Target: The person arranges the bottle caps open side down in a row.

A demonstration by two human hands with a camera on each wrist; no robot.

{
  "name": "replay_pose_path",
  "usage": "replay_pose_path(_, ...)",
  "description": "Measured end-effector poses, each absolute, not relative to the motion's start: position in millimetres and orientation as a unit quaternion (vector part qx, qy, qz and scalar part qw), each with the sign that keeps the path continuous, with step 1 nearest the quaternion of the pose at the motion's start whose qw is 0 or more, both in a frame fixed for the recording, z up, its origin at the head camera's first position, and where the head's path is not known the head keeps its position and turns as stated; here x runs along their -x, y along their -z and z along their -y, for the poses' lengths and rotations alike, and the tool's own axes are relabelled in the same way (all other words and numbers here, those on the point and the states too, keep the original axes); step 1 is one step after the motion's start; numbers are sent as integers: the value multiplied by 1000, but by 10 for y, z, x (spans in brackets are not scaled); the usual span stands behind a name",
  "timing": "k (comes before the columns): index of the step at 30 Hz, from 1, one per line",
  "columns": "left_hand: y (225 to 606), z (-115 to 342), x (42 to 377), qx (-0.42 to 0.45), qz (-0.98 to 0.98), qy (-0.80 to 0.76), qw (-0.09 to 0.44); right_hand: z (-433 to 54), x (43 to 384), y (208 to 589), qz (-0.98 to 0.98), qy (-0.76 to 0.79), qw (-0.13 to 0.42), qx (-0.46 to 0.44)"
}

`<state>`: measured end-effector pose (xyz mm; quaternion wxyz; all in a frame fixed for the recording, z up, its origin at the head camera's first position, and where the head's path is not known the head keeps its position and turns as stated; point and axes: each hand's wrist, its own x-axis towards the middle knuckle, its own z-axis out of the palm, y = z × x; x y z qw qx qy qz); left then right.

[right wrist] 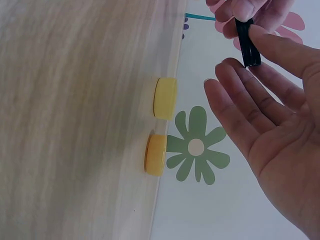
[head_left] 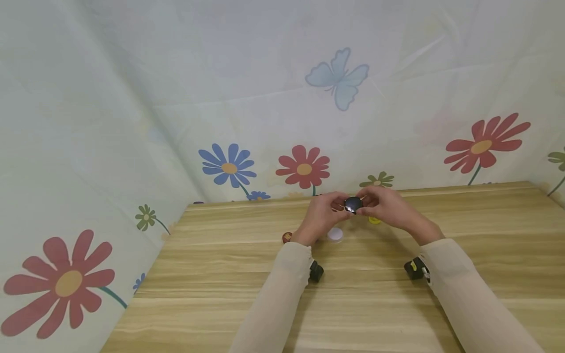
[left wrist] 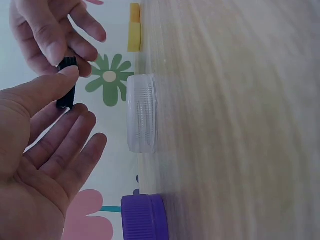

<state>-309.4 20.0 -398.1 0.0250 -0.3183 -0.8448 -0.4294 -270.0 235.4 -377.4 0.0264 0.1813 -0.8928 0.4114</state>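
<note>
Raised above the table, a black bottle cap (head_left: 353, 204) with a glossy dark top is pinched from both sides. My left hand (head_left: 320, 216) grips its left edge, and my right hand (head_left: 389, 208) grips its right edge. In the left wrist view the black cap (left wrist: 67, 95) appears edge-on, the left thumb against it. The right wrist view also has the cap (right wrist: 248, 44) edge-on, between the thumb and fingers of each hand. Below the hands, a whitish translucent cap (left wrist: 141, 114) and a purple cap (left wrist: 145, 217) rest on the table.
A yellow cap (right wrist: 165, 98) and an orange cap (right wrist: 156, 155) lie towards the table's far edge. Beside the left wrist sits a dark red cap (head_left: 287, 237), partly hidden. Behind the wooden table (head_left: 362, 309) hangs a flowered cloth (head_left: 265, 98).
</note>
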Motion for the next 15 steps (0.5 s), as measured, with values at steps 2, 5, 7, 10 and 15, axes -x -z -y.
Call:
replay_pose_path(2, 3980, -198, 3093, 319, 846, 427, 24, -2361, 2701, 3772, 896, -405, 25, -181)
replay_pose_path(5, 3976, -195, 3093, 320, 848, 422, 23, -2367, 2701, 3768, 901, -396, 21, -179)
replay_pose_path(7, 3976, -194, 3097, 322, 849, 419, 24, -2367, 2702, 3767, 903, -388, 23, -181)
replay_pose_path(10, 3980, -191, 3105, 327, 850, 412, 27, -2363, 2704, 3766, 904, -385, 24, -182)
replay_pose_path(15, 3998, -176, 3111, 328, 851, 409, 20, -2364, 2707, 3774, 904, -386, 10, -184)
